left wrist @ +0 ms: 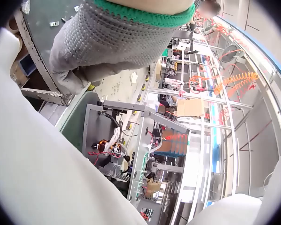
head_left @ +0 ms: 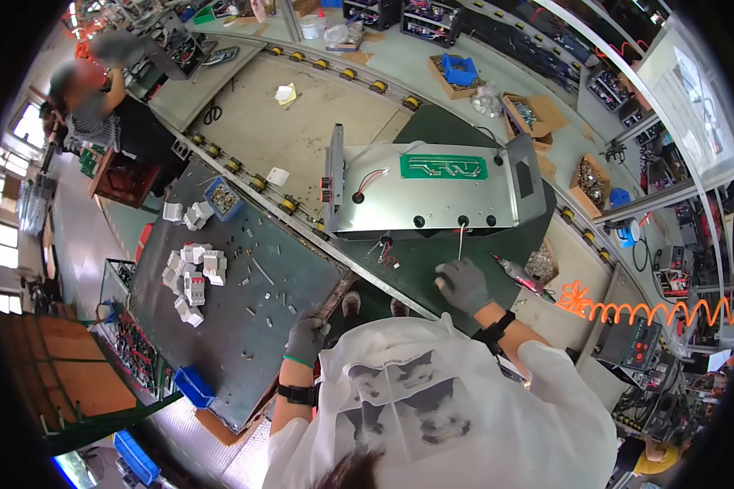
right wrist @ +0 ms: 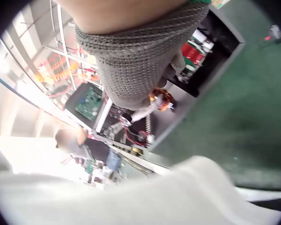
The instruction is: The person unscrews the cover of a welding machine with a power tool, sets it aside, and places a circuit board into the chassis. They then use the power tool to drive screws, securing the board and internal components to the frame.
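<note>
- As seen from the head view, rests right hand (head_left: 463,285) on green mat (head_left: 408,269), just in front of metal chassis (head_left: 432,204).
- Pinches thin white wire (head_left: 461,243) with curled fingers; wire leads straight up from fingertips to a hole in chassis front wall.
- Right wrist view: same pinch, close to orange coil (right wrist: 161,99) and red wires inside the open chassis. Cannot tell whether fingers touch the coil.
- Grips metal edge of dark counter (head_left: 245,318) with left hand (head_left: 306,338); fingers wrapped over the edge, green cuff at wrist.
- Chassis position: flat on mat, green circuit board (head_left: 443,167) on top panel, end panels upright at both sides.
- Just right of right hand, on mat: electric screwdriver (head_left: 518,275), untouched. Orange coiled hose (head_left: 652,310) further right.
- On dark counter, well apart from left hand: pile of white parts (head_left: 194,273), blue bin (head_left: 224,198) of small hardware, loose screws scattered about.
- Beyond chassis: roller track (head_left: 342,73) and cardboard boxes (head_left: 530,114) of hardware.
- Far left: second person (head_left: 98,98) at another counter.
</note>
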Motion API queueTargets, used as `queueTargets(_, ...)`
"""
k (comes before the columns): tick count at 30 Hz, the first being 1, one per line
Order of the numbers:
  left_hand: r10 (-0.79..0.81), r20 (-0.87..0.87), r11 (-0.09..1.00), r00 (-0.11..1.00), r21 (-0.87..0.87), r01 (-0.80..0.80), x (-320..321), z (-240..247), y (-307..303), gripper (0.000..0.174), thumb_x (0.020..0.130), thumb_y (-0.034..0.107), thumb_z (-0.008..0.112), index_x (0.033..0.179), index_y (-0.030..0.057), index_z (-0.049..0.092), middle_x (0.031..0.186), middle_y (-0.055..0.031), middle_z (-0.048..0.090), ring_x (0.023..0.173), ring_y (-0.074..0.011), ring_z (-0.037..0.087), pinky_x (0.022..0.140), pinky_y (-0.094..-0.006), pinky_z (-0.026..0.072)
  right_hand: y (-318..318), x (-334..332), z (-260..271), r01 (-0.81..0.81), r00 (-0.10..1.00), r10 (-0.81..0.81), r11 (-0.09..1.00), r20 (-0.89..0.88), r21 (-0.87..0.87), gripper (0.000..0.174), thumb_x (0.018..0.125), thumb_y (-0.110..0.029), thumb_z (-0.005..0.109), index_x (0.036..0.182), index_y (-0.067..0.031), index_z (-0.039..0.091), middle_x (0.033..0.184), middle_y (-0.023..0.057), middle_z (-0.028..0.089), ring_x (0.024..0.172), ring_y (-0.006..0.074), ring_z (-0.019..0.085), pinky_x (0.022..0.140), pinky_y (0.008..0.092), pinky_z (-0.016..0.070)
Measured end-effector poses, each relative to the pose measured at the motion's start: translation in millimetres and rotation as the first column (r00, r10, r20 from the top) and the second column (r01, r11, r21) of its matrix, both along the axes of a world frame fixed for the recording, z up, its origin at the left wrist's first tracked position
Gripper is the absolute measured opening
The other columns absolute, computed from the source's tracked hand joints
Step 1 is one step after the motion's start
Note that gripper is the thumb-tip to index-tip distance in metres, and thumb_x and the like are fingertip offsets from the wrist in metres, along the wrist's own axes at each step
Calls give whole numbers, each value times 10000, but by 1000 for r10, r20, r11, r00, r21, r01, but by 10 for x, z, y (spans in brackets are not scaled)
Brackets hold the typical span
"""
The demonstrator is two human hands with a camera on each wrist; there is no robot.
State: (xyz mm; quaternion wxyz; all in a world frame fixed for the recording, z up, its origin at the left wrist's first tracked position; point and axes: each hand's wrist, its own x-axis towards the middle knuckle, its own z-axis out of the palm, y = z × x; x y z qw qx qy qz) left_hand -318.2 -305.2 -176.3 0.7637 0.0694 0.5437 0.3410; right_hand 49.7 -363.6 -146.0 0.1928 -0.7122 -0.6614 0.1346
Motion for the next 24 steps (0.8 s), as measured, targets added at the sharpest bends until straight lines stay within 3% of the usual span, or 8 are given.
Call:
queueTargets(2,-42,31,996,999,77,39,-170,-200,21,365,771,-86,420,1112,-32,537,946,-98,580,770,-193,577,651,-296,530,-16,52,-85,7,992,2,997,129,-70,258,780,-256,621,1019,-161,601,946,62,605,899,282,558,769,411,480)
queueTargets(7,13,-1,997,1000,79,-13,-252,-148,65,384,778,-111,418,1137,-27,524,1048,-126,579,864,-227,580,765,-319,531,106,-140,-74,131,990,-122,979,65,-157,292,786,-267,611,1060,-168,587,998,69,603,954,301,555,795,425,475)
queueTargets(10,65,-74,998,995,15,-65,-183,-49,79,420,781,-156,398,1158,-18,522,1051,-149,566,970,-272,583,883,-351,521,138,-293,-60,59,998,-54,908,23,-415,329,805,-300,601,1102,-163,572,1039,86,605,977,313,566,812,424,472)
queueTargets(12,142,68,983,988,104,-148,-275,-349,5,381,802,-143,458,1153,-11,524,1062,-174,575,988,-300,594,888,-371,518,86,-370,-152,-39,999,16,831,-46,-555,416,799,-372,608,1142,-139,569,1055,126,621,981,316,589,842,410,470)
queueTargets(14,167,-82,986,983,-2,-167,-184,-78,48,378,851,-89,480,1213,18,500,1118,-175,585,1018,-275,592,893,-339,498,109,-407,-285,-153,982,38,743,-186,-652,444,789,-382,630,1121,-89,605,1071,156,629,1002,307,597,873,376,466)
queueTargets(16,152,-133,985,979,104,-138,-312,-178,-47,351,867,-46,527,1214,-11,489,1074,-157,585,986,-267,606,863,-332,514,117,-395,-461,-202,936,-31,768,-350,-608,396,765,-300,666,1069,-49,622,982,158,660,902,282,641,794,354,501)
queueTargets(21,346,-166,937,924,116,-330,-437,83,-237,324,880,17,582,1182,-53,486,1072,-138,561,986,-270,606,871,-311,516,485,-517,-545,-302,947,174,765,-269,-569,346,756,-267,669,1036,-64,642,947,140,673,876,262,655,790,348,509)
queueTargets(24,471,-26,878,882,109,-466,-484,-106,-560,273,881,30,590,1136,-28,513,1062,-113,563,1002,-258,598,890,-305,510,643,-589,-459,-365,931,274,728,-243,-580,332,760,-272,664,1027,-76,647,949,131,677,887,260,655,800,348,510)
